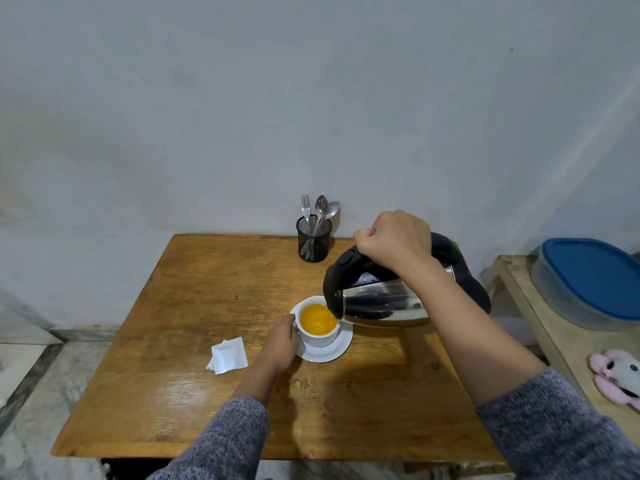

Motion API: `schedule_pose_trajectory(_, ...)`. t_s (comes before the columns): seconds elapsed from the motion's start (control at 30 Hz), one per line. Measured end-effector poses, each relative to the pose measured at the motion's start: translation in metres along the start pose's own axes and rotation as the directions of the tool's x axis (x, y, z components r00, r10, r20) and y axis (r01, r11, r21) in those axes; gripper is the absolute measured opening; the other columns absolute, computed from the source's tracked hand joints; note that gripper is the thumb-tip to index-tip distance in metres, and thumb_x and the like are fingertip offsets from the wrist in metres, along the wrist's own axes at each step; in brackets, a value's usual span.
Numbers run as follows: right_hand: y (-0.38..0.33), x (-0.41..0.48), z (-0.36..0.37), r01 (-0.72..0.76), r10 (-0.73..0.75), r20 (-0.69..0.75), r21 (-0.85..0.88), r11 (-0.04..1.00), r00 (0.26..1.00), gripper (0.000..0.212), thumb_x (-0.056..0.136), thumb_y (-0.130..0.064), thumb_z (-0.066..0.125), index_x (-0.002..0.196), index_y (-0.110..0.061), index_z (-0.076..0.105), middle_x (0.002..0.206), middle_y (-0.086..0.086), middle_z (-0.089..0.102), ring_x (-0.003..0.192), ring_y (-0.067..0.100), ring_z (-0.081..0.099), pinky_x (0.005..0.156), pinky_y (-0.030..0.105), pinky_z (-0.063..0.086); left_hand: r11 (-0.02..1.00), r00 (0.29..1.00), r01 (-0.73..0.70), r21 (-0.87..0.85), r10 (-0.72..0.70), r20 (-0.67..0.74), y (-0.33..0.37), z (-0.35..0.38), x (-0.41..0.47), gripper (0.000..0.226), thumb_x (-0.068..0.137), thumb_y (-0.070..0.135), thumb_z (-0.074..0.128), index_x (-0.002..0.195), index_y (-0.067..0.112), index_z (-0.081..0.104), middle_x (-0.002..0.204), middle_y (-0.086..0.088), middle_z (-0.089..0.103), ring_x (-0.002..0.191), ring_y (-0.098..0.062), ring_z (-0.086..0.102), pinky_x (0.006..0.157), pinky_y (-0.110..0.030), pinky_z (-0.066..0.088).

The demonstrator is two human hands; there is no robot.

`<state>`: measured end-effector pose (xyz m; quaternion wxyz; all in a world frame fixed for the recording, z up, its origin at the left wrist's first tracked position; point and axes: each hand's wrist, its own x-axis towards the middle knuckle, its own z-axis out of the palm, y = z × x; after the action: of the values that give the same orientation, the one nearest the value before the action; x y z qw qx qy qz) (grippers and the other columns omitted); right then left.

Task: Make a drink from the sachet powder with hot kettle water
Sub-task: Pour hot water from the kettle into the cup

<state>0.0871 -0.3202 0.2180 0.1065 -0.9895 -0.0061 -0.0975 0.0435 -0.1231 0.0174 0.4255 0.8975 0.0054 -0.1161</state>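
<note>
A white cup [320,337] stands on a white saucer [337,349] in the middle of the wooden table [194,306]. Orange liquid fills most of the cup. My right hand [394,240] grips the black handle of a steel kettle [384,303], which is tilted far over to the left with its spout at the cup's right rim. My left hand [282,341] holds the cup's left side. A torn white sachet [228,355] lies flat on the table to the left of the cup.
A black mesh holder [313,242] with a fork and spoons stands at the table's back edge by the wall. To the right, a lower wooden shelf [540,320] carries a blue-lidded container [588,282] and a pink soft toy [616,375].
</note>
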Motion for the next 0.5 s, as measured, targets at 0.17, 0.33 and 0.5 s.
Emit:
schedule_pose_trajectory(0.17, 0.0008, -0.0005, -0.0006, 0.003, -0.003, 0.001, -0.008, 1.000, 1.000, 0.041, 0.081, -0.029, 0.045, 0.045, -0.014, 0.035, 0.045, -0.001, 0.034, 0.042, 0.016, 0.029, 0.046, 0.024, 0.023, 1.000, 1.000, 0.011, -0.006, -0.011, 0.008, 0.0007, -0.0002, -0.0008, 0.032, 0.097, 0.020, 0.036, 0.125, 0.013, 0.048, 0.129, -0.013, 0.052, 0.117, -0.025, 0.046, 0.103, -0.040, 0.040)
schedule_pose_trajectory(0.33, 0.0014, -0.0007, 0.0008, 0.003, -0.003, 0.001, 0.009, 1.000, 1.000, 0.040, 0.081, -0.029, 0.045, 0.045, -0.014, 0.035, 0.045, -0.001, 0.034, 0.042, 0.016, 0.029, 0.047, 0.024, 0.024, 1.000, 1.000, 0.019, -0.011, -0.019, 0.015, 0.0022, -0.0007, -0.0016, 0.032, 0.097, 0.020, 0.036, 0.125, 0.013, 0.048, 0.129, -0.013, 0.051, 0.117, -0.025, 0.046, 0.103, -0.040, 0.040)
schedule_pose_trajectory(0.5, 0.0033, -0.0019, 0.0017, -0.007, 0.007, -0.018, 0.037, 0.999, 1.000, 0.041, 0.081, -0.028, 0.046, 0.044, -0.014, 0.034, 0.044, -0.001, 0.033, 0.042, 0.016, 0.029, 0.047, 0.024, 0.023, 1.000, 1.000, 0.022, -0.009, -0.022, 0.015, 0.0029, -0.0011, -0.0022, 0.031, 0.097, 0.019, 0.036, 0.124, 0.013, 0.049, 0.128, -0.013, 0.052, 0.116, -0.025, 0.047, 0.103, -0.040, 0.041)
